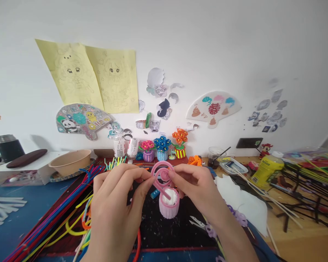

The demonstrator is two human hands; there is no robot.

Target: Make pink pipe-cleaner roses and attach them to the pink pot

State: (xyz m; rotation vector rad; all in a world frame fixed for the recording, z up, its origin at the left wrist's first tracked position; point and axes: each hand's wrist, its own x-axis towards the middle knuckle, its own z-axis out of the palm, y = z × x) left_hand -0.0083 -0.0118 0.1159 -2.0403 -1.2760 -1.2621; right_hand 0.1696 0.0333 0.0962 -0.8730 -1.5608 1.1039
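Note:
A pink pipe cleaner [159, 185], wound into a spiral, is held up between my two hands. My left hand [120, 198] pinches its left side with thumb and forefinger. Closed on the right side of the coil is my right hand [198, 187]. One straight end of the pipe cleaner runs down in front of a small pink ribbed pot [169, 210] with white filling; whether it touches the filling I cannot tell. The pot stands upright on the black work mat [153, 236], just below my fingers. Scissors [197, 222] lie beside my right forearm.
Bundled coloured pipe cleaners [57, 214] lie at the left. Several potted pipe-cleaner flowers [162, 144] line the wall. Purple flowers [241, 218] lie near my right forearm. White paper [242, 203], a yellow bottle [266, 171] and black strips [297, 189] occupy the right side.

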